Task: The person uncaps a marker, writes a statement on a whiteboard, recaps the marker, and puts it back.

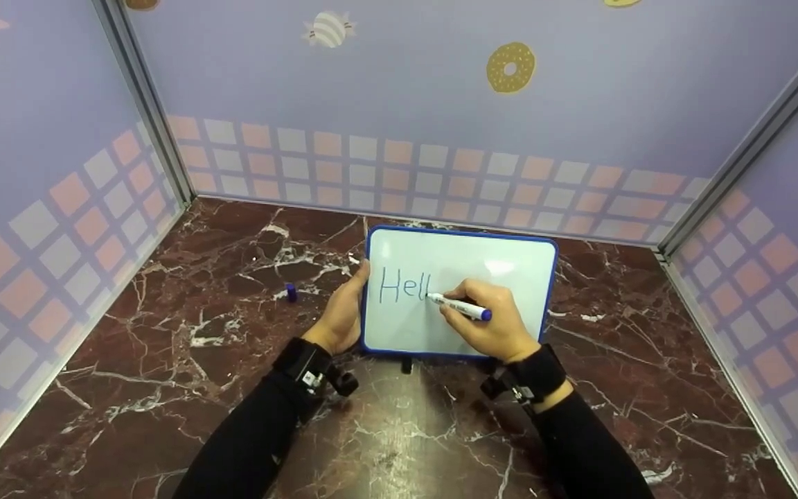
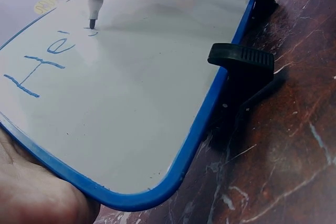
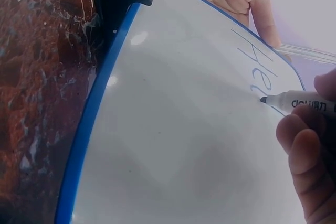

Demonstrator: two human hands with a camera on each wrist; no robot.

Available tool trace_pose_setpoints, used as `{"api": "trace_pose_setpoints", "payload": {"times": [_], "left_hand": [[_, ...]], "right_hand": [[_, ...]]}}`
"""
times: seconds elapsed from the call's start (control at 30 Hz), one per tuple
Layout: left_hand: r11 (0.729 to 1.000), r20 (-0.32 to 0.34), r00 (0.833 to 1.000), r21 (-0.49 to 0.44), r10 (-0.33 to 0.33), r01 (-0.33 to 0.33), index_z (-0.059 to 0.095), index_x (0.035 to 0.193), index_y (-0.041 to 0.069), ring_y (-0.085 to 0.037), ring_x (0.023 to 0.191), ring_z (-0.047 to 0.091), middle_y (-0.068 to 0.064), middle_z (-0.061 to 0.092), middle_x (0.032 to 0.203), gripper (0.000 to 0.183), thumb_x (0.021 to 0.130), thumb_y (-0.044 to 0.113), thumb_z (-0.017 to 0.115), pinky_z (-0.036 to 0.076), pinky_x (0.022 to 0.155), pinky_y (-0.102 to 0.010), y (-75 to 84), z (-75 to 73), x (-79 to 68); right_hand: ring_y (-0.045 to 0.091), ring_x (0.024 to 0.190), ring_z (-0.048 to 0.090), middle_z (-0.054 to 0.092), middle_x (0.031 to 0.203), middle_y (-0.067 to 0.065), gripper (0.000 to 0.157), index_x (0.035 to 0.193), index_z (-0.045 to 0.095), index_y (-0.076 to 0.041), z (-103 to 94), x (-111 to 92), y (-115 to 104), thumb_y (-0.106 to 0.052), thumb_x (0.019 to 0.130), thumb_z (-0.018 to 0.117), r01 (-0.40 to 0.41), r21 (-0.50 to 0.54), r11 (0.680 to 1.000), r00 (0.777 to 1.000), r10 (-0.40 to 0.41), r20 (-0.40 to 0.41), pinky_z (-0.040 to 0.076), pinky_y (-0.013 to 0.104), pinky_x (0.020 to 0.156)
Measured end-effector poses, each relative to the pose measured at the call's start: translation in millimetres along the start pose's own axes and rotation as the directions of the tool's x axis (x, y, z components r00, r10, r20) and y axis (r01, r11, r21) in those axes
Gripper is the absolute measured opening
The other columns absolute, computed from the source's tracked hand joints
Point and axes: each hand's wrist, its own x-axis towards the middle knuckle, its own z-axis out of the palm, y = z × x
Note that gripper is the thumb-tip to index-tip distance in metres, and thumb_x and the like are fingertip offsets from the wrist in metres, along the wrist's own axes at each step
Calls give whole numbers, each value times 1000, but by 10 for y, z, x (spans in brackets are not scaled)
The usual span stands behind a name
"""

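A whiteboard [image 1: 406,329] with a blue frame leans tilted on the table, bearing the blue handwritten letters "Hell" [image 1: 404,285]. My left hand [image 1: 342,312] holds the board by its left edge, the thumb along the frame and the other fingers largely hidden behind it. In my right hand [image 1: 499,320] a white marker [image 1: 461,306] with a blue end is pinched between thumb and fingers. Its dark tip [image 2: 92,24] meets the board at the last letter, as both wrist views show too.
A blue marker cap [image 1: 291,292] stands on the marbled table [image 1: 163,388], left of the left hand. Black feet [image 2: 244,61] support the board's lower edge. Patterned panels [image 1: 406,90] enclose the table at the back and both sides.
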Motion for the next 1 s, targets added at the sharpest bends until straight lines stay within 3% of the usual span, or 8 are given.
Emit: {"api": "trace_pose_setpoints", "payload": {"times": [1.0], "left_hand": [[1000, -2, 1000, -4, -9, 8, 54, 164, 17, -32, 125, 68, -13, 69, 145, 73, 114, 68, 45, 54, 105, -49, -12, -3, -15]], "right_hand": [[14, 63, 65, 82, 89, 8, 17, 92, 76, -4, -10, -18, -10, 7, 85, 87, -17, 8, 1000, 1000, 17, -1, 53, 22, 57]]}}
